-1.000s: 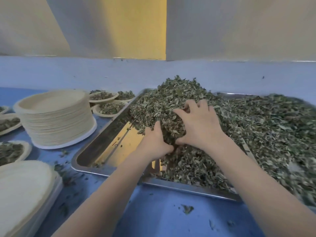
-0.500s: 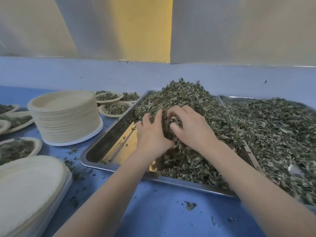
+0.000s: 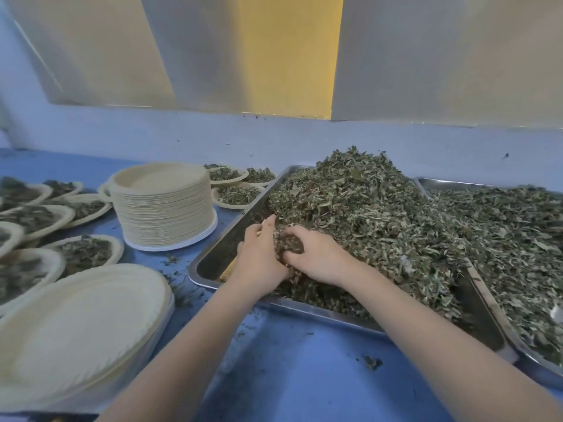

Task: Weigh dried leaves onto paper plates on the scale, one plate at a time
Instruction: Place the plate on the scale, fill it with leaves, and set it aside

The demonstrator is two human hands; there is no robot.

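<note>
**Both hands gather dried leaves at the near left of the tray**

The left hand (image 3: 259, 257) and right hand (image 3: 316, 257) meet at the near-left foot of the heap of dried leaves (image 3: 365, 208), which fills most of a steel tray (image 3: 213, 257) on the blue tabletop (image 3: 298, 367). The left hand stands on edge, fingers together and nearly straight, pressed against the left side of a clump of leaves. The right hand curls over the same clump from the right, its fingers bent round the leaves, so the clump sits between the two palms. The bare near-left corner of the tray lies just left of the left hand.

A second tray (image 3: 432, 182) of leaves touches the first along its right side. Left of the trays, a tall stack of paper plates (image 3: 164, 208) stands toward the far edge; a lower stack (image 3: 82, 324) sits at the near left corner. Filled plates (image 3: 88, 248) of leaves lie along the left edge and behind the tall stack. Leaf crumbs are scattered on the tabletop.
</note>
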